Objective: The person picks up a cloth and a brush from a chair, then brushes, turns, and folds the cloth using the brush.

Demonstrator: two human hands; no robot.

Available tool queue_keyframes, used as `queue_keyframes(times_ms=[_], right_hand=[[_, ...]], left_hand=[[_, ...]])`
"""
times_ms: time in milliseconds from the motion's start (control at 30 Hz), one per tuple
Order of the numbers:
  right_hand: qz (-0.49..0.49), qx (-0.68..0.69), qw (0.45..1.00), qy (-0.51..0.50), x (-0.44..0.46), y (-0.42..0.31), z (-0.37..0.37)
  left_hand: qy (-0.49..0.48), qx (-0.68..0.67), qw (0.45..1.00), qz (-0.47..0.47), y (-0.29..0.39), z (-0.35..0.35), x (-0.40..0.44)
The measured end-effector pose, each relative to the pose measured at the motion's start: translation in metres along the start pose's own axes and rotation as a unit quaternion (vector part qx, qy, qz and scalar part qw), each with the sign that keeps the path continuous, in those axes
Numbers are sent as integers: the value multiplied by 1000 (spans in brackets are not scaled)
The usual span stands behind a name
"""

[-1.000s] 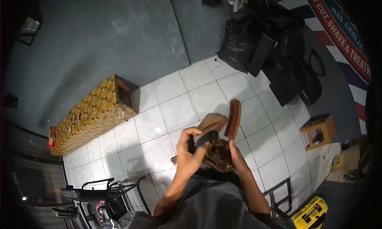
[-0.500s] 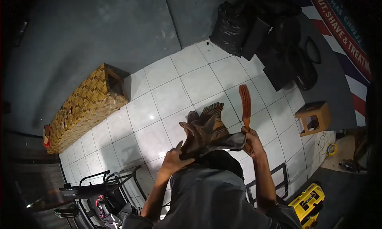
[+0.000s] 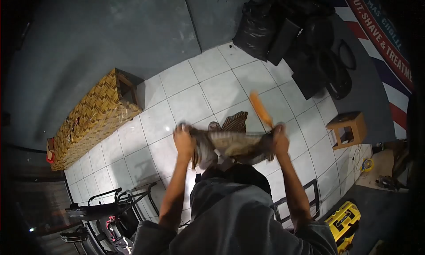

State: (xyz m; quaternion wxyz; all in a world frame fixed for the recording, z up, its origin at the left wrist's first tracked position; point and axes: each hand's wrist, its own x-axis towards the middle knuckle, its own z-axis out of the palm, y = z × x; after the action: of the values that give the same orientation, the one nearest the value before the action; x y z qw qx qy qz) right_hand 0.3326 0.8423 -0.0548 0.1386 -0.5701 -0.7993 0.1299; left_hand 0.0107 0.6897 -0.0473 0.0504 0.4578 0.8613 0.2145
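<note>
A brown and dark cloth point(image 3: 234, 144) with striped parts is stretched between my two hands in front of my body. My left hand point(image 3: 183, 141) is closed round its left end. My right hand point(image 3: 280, 141) grips the right end, and an orange-brown brush point(image 3: 260, 108) sticks up and to the left from the same hand, blurred by motion. A striped flap point(image 3: 235, 122) of the cloth stands above its upper edge.
A woven-pattern long box point(image 3: 90, 117) lies by the wall at left. Black bags point(image 3: 256, 31) sit at the upper right, a small wooden stool point(image 3: 347, 130) at right. Black metal chairs point(image 3: 95, 210) are lower left, a yellow case point(image 3: 343, 222) lower right. White tiled floor point(image 3: 183, 98) lies ahead.
The bunched cloth has been spread out sideways between my hands. My left hand has moved up and to the left, and the brush in my right hand now tilts left.
</note>
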Motion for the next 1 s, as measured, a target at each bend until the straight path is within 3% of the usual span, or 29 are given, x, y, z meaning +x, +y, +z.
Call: queue_keyframes(times_ms=[67, 100, 133, 167, 200, 233, 267, 300, 333, 367, 400, 433, 467, 500, 533, 567, 600, 633, 667, 700, 733, 767, 800, 867, 900, 933, 967, 1000], right_hand=[[-51, 83, 987, 128, 24, -48, -83], [-33, 133, 973, 184, 31, -54, -103], [-29, 298, 927, 226, 32, -74, -131], [-97, 418, 855, 290, 32, -90, -147], [-107, 444, 845, 279, 27, -89, -153], [-105, 575, 766, 268, 20, -85, -149], [-101, 693, 668, 252, 13, -79, -141], [-102, 567, 771, 271, 3, -68, -117], [-100, 427, 849, 296, -7, -57, -92], [-138, 187, 949, 215, -31, -6, -46], [-25, 161, 984, 76, -50, 5, -18], [30, 90, 987, -132, -69, 16, 5], [-54, 65, 970, -229, -94, 65, 64], [-119, -34, 916, -380, -104, 65, 59], [-94, -61, 911, -396, -120, 84, 82], [-71, -89, 904, -412, -135, 104, 106], [-32, -55, 864, -500, -118, 103, 96], [-10, -14, 888, -459, -100, 86, 69], [12, 28, 910, -413, -82, 66, 47], [-71, 77, 945, -310, -71, 80, 56], [-69, 111, 942, -308, -58, 69, 36], [-68, 146, 939, -305, -44, 57, 15], [15, 162, 899, -408, -28, 17, -50], [4, 299, 837, -458, -30, 24, -74], [45, 343, 786, -513, -31, 5, -107], [51, 344, 782, -517, -40, 0, -116], [119, 450, 746, -476, -55, -2, -121], [187, 546, 698, -425, -72, -1, -124]], left_hand=[[88, -268, 959, 29, 38, -65, 33], [142, -279, 948, 58, 65, -105, 29], [196, -289, 933, 86, 86, -135, 26], [247, -277, 918, 138, 90, -145, 16], [298, -264, 897, 189, 89, -149, 2], [277, -351, 853, 269, 78, -142, -7], [292, -316, 867, 253, 78, -130, -21], [253, -325, 880, 235, 66, -108, -34], [145, -254, 934, 205, 60, -106, -48], [34, -156, 973, 166, 26, -68, -67], [-217, -133, 966, -39, 19, -50, -82], [-228, 1, 970, 86, -35, 14, -115], [-62, 92, 947, 301, -70, 49, -141], [-103, 58, 958, 260, -80, 54, -150], [-139, 24, 966, 216, -89, 58, -158], [-343, 16, 925, 165, -73, 33, -128], [-533, 5, 840, 104, -57, 9, -107], [-400, -131, 904, 70, -44, -5, -101], [-434, -85, 897, -12, -27, -23, -84], [-343, -79, 933, 72, -31, -22, -78], [-248, -70, 953, 157, -36, -21, -74], [-309, -125, 937, 103, -29, -35, -65], [-369, -180, 911, 46, -12, -60, -58], [-383, -234, 891, 63, 6, -96, -58], [-396, -233, 888, 31, 9, -104, -64], [-411, -231, 882, -3, 9, -111, -72], [-467, -227, 850, -88, 5, -117, -79], [-474, -227, 846, -93, -3, -111, -93]])
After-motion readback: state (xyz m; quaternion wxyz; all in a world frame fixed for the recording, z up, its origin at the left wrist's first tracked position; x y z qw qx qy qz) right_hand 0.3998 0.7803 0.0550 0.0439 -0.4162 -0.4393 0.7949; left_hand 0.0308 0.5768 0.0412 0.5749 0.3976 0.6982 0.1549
